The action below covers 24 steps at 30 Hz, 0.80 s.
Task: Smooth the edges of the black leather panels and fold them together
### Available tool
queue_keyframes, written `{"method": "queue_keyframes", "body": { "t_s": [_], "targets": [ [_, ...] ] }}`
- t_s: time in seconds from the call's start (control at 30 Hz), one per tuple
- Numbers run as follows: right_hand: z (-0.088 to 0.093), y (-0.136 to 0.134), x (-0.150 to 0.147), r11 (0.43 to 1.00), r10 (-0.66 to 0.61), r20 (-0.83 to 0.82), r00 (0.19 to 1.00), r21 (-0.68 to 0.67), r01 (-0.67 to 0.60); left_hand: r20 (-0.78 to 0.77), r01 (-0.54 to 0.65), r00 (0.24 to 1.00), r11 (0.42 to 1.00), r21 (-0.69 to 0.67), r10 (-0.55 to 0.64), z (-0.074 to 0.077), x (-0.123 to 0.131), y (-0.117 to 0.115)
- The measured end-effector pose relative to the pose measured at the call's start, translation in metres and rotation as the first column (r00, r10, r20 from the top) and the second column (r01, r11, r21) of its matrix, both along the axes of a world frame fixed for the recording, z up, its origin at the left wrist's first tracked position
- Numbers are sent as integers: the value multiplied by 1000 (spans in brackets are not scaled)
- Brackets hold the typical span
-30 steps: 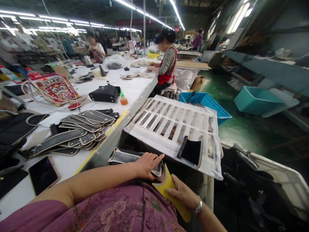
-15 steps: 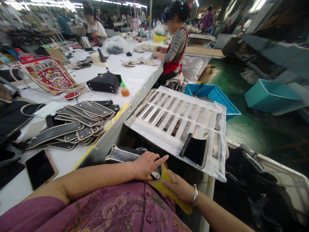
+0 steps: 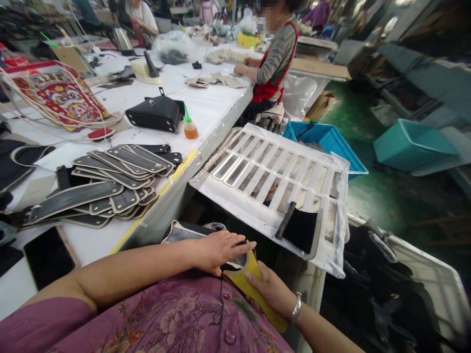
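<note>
Right hand [image 3: 274, 290] grasps the yellow sheet [image 3: 246, 275], long axis near-right to far-left; its far end lies by the panel [image 3: 186, 233], under the left hand [image 3: 221, 250], fingers extended.

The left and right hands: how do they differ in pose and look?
The left hand lies back up, fingers extended, over a dark, pale-edged piece; the right hand grips a yellow sheet. A silver bracelet circles the right hand's wrist; none shows at the left hand's. Both are without gloves.
</note>
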State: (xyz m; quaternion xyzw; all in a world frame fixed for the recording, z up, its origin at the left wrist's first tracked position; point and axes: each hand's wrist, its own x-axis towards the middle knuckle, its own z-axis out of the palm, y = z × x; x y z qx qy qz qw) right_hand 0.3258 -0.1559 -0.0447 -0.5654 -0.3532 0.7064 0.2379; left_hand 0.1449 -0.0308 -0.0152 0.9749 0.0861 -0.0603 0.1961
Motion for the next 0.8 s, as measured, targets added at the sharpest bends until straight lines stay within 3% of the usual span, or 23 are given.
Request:
{"method": "queue_keyframes", "body": {
  "t_s": [0.13, 0.23, 0.4, 0.47, 0.53, 0.57, 0.63, 0.67, 0.7, 0.8],
  "targets": [
    [2, 7, -18, 986, -151, 238, 959, 111, 127, -4, -58, 998, 998, -8, 58, -4, -8, 4],
    [2, 14, -32, 974, -220, 300, 928, 115, 193, 39, -125, 991, 992, 4, 125, -10, -5, 3],
    [10, 1, -33, 957, -287, 228, 930, 35, 287, 57, -214, 976, 975, 62, 210, -14, 1, -11],
    [19, -15, -21, 972, -232, 100, 968, -5, 233, 54, -248, 968, 966, 79, 244, -15, 0, -17],
    [30, -29, -9, 940, -332, -64, 941, 61, 336, 58, -284, 958, 953, 101, 280, -17, -4, -22],
    [36, -33, -5, 875, -448, -156, 880, 124, 468, 65, -297, 954, 948, 113, 291, -18, -7, -24],
    [43, -30, -3, 628, -669, -342, 660, 215, 748, 84, -299, 954, 945, 130, 290, -21, -12, -26],
    [45, -24, -6, 504, -723, -418, 550, 224, 834, 93, -292, 955, 947, 134, 282, -21, -14, -27],
    [44, -16, -11, 416, -749, -468, 469, 219, 883, 99, -290, 955, 947, 136, 278, -22, -15, -28],
    [34, 13, -28, 280, -795, -482, 368, 246, 928, 102, -292, 955, 946, 144, 279, -22, -17, -31]
  ]
}}
